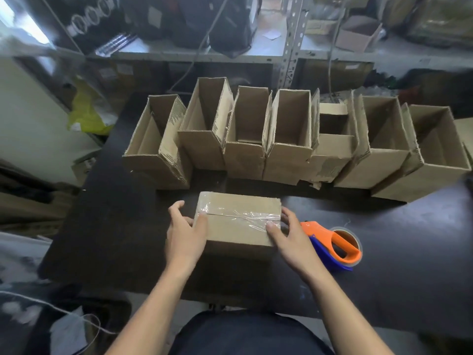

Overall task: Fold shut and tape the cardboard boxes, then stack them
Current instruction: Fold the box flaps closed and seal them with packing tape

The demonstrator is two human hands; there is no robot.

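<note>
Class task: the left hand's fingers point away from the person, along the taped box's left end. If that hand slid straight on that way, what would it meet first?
Probably the leftmost open box in the back row; the left hand first crosses bare table. Depth is unclear.

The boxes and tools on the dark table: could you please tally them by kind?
Open cardboard boxes: 7, in a row from the leftmost to the rightmost
Taped box, held between left hand and right hand: 1
Tape dispenser: 1
Total: 9
</note>
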